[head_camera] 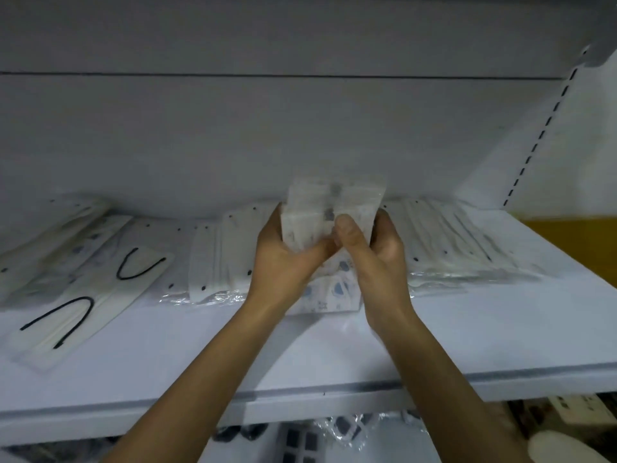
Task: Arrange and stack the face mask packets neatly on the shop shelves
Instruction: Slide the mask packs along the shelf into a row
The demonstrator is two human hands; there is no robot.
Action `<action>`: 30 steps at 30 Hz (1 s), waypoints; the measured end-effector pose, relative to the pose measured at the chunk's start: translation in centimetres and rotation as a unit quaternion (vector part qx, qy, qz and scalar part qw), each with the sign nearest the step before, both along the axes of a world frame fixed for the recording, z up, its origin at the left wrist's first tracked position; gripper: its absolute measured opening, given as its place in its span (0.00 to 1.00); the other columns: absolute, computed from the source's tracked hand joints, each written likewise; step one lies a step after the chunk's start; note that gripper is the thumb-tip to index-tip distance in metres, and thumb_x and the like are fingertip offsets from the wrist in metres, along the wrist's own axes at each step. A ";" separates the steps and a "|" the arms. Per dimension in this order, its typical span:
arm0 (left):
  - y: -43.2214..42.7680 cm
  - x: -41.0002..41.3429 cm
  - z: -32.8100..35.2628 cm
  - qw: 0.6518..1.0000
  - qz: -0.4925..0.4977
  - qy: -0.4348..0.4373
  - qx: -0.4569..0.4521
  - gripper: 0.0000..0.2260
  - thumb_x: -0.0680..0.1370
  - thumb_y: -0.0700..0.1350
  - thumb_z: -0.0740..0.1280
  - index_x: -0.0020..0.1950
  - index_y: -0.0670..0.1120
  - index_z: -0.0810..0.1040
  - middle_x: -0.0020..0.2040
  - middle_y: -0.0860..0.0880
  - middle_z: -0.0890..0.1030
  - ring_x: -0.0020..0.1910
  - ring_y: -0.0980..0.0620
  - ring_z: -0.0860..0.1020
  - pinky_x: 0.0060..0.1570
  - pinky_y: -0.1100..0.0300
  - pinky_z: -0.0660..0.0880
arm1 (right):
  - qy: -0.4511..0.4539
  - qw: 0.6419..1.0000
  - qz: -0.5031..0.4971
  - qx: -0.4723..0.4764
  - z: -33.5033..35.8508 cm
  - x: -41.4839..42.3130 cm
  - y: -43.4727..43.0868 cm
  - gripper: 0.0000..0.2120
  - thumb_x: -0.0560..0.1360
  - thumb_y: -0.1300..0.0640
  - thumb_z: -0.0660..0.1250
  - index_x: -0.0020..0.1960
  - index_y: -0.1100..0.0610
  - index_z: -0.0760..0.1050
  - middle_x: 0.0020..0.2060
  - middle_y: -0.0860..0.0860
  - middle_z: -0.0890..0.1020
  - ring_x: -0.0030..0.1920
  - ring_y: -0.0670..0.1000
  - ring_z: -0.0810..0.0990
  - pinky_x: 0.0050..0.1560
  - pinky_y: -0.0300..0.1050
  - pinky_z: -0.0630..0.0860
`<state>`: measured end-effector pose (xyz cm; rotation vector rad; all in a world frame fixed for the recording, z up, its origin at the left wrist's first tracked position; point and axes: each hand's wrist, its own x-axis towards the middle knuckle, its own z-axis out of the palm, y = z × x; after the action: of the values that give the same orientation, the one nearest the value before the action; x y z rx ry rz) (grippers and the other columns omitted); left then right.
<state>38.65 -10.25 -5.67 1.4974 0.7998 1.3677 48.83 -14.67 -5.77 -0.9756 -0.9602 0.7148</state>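
Note:
Both my hands hold up a small bundle of clear face mask packets above the white shelf, near its back wall. My left hand grips the bundle's left side. My right hand grips the right side, thumb pressed on the front. Below the hands lies a packet with a blue pattern. A stack of white packets lies to the left, and another fanned stack to the right. At far left sit white mask packets with black ear loops.
The shelf's front edge runs across below my forearms. A slotted upright stands at the right, with a yellow surface beyond it. More packaged goods lie on the lower shelf.

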 end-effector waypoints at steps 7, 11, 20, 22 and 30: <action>-1.0 -2.8 -2.0 0.984 -0.109 0.142 0.020 0.17 0.69 0.46 0.76 0.55 0.55 0.78 0.47 0.61 0.83 0.48 0.66 0.81 0.44 0.72 0.75 | -0.036 0.995 0.052 -0.083 -2.9 -0.4 -2.0 0.13 0.70 0.55 0.72 0.55 0.55 0.80 0.49 0.50 0.86 0.52 0.49 0.84 0.54 0.46 0.79; -1.1 -7.5 -1.2 0.957 -0.047 0.276 0.075 0.34 0.67 0.59 0.75 0.69 0.61 0.64 0.63 0.67 0.71 0.59 0.70 0.72 0.54 0.74 0.71 | 0.002 0.998 0.023 -0.061 -2.0 -2.1 -2.1 0.10 0.71 0.53 0.71 0.53 0.50 0.80 0.47 0.47 0.86 0.49 0.48 0.85 0.48 0.45 0.82; 2.5 -24.2 -3.5 0.798 0.111 0.579 0.129 0.39 0.69 0.73 0.49 0.67 0.50 0.75 0.69 0.51 0.73 0.69 0.50 0.69 0.64 0.57 0.65 | -0.005 0.994 0.091 -0.056 -1.7 -10.5 -1.0 0.12 0.69 0.53 0.71 0.53 0.51 0.80 0.46 0.44 0.86 0.48 0.44 0.84 0.44 0.35 0.79; 2.6 -25.8 -4.3 0.789 0.061 0.603 0.101 0.42 0.67 0.75 0.46 0.69 0.51 0.73 0.72 0.52 0.70 0.72 0.52 0.66 0.67 0.58 0.62 | 0.006 0.994 0.092 -0.056 -1.9 -12.0 -0.8 0.14 0.69 0.52 0.71 0.54 0.51 0.80 0.46 0.44 0.86 0.48 0.44 0.84 0.42 0.34 0.79; 8.9 -23.7 -5.4 0.796 0.008 0.572 0.197 0.17 0.80 0.52 0.53 0.50 0.44 0.77 0.49 0.46 0.80 0.51 0.42 0.77 0.51 0.56 0.69 | 0.000 0.995 0.055 -0.082 -2.1 -17.2 -0.4 0.14 0.68 0.51 0.71 0.53 0.50 0.80 0.47 0.46 0.86 0.48 0.48 0.85 0.49 0.48 0.82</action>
<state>14.98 -1.38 -11.04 2.7032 1.2705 0.4920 31.64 -15.07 -7.82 -1.0726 -0.9720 0.8974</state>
